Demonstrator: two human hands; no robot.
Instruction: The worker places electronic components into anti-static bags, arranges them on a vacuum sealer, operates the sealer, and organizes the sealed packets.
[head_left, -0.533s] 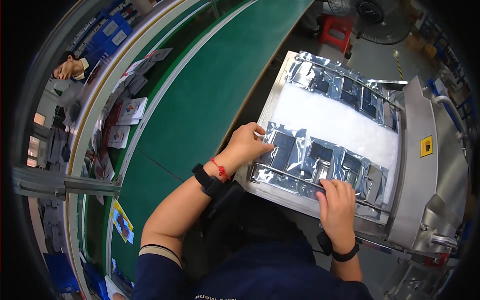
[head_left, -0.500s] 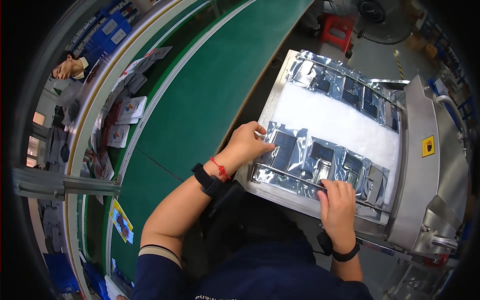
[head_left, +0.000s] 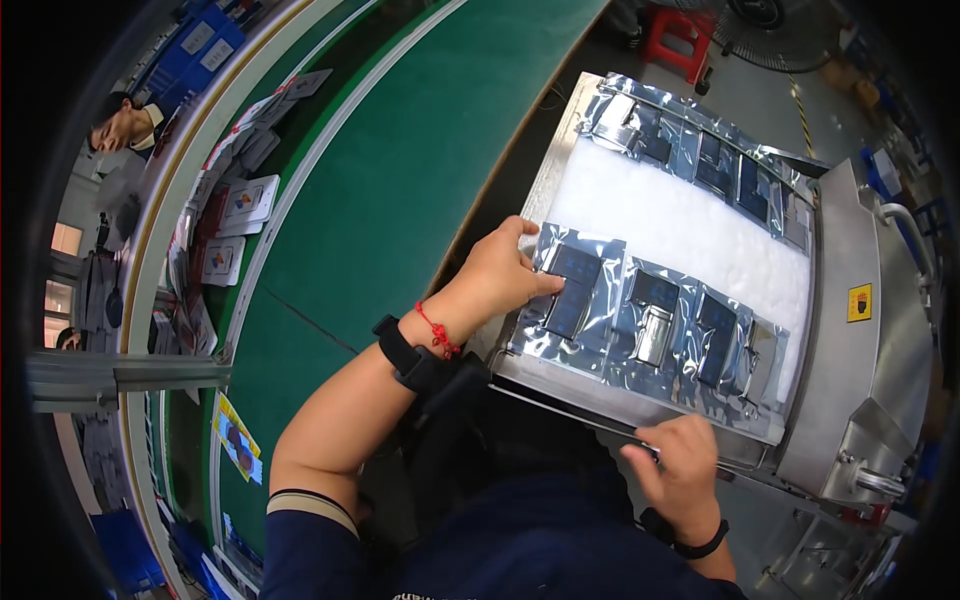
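Observation:
Silvery see-through antistatic bags [head_left: 640, 315] with dark flat parts inside lie in a near row on a white padded bed [head_left: 690, 215] of a metal machine. My left hand [head_left: 495, 270] is at the left end of this row, its thumb resting on the first bag and its fingers apart from the thumb. Below the near edge, my right hand [head_left: 685, 465] is closed on one end of a thin metal rod [head_left: 565, 405], which slants off the bags along the front edge. A second row of similar bags [head_left: 700, 155] lies at the far side.
The machine's steel lid [head_left: 850, 330] stands at the right. A green conveyor belt [head_left: 400, 200] runs along the left, with flat packages [head_left: 245, 205] on a shelf beyond it. Further off are a red stool [head_left: 678, 45], a fan [head_left: 770, 35] and a co-worker [head_left: 125, 125].
My right hand has drawn the thin rod off the near row of bags, down toward me. My left hand stays by the first bag, and the whole view has shifted slightly.

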